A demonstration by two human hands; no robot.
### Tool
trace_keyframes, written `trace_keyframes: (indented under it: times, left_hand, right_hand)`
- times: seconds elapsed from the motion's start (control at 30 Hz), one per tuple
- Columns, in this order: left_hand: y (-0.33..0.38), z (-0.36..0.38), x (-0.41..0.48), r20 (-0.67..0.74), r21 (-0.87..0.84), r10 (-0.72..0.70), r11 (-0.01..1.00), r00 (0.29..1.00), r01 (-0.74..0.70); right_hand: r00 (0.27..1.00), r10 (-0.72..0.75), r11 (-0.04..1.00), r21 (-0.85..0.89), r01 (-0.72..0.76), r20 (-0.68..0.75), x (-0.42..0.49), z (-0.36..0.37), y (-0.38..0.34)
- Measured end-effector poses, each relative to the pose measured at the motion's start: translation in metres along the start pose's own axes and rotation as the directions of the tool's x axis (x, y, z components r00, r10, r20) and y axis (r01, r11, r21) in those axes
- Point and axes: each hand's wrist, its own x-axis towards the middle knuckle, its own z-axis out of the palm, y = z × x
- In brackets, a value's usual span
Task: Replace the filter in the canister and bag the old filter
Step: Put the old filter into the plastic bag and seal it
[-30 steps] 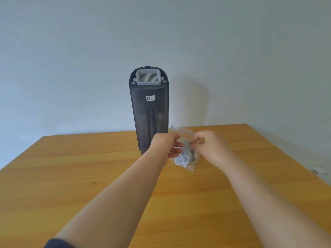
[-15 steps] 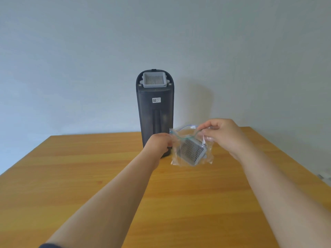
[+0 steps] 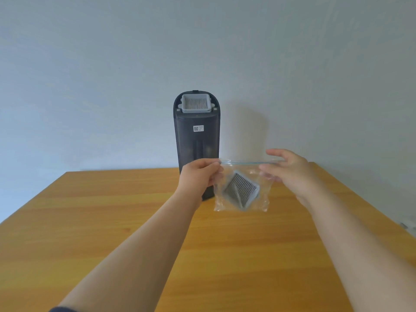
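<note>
while pinched at both top corners, hangs in mid-air

grips clear bag (image 3: pixel 245 167) at top-left corner in curled left hand (image 3: pixel 198 176); pinches top-right corner between thumb and half-open fingers of right hand (image 3: pixel 290 170). holds old filter (image 3: pixel 242 191) tilted inside, above table (image 3: pixel 135 221). behind: upright canister (image 3: pixel 197 140), pale filter (image 3: pixel 196 103) seated in top.

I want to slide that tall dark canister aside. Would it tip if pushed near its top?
Probably. The canister stands upright on the table on a narrow base and is far taller than it is wide, so a high push would likely topple it. Its dark shell looks like rigid plastic, so it should not flex. Pushing low seems safer.
</note>
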Motion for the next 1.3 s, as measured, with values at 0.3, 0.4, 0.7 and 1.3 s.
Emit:
trace_keyframes:
  times: [0.3,0.4,0.7,1.3]
  left_hand:
    - [-0.005,0.004,-0.001,-0.041,0.056,-0.025,0.998,0.999,0.027]
    - [-0.007,0.013,-0.002,0.011,-0.075,-0.096,0.992,0.995,0.096]
    - [0.006,0.022,-0.007,-0.097,-0.39,-0.265,0.897,0.959,0.208]
    - [0.011,0.014,-0.014,-0.034,-0.021,0.057,0.998,0.998,-0.058]
  right_hand:
    - [0.98,0.196,0.918,0.355,-0.176,-0.021,0.002,0.014,0.023]
    - [0.969,0.208,0.925,0.348,-0.15,-0.134,-0.002,0.024,0.025]
    - [0.976,0.215,0.938,0.269,-0.218,0.039,-0.016,0.032,0.03]
    - [0.938,0.211,0.972,0.161,-0.172,-0.274,-0.009,0.005,0.027]
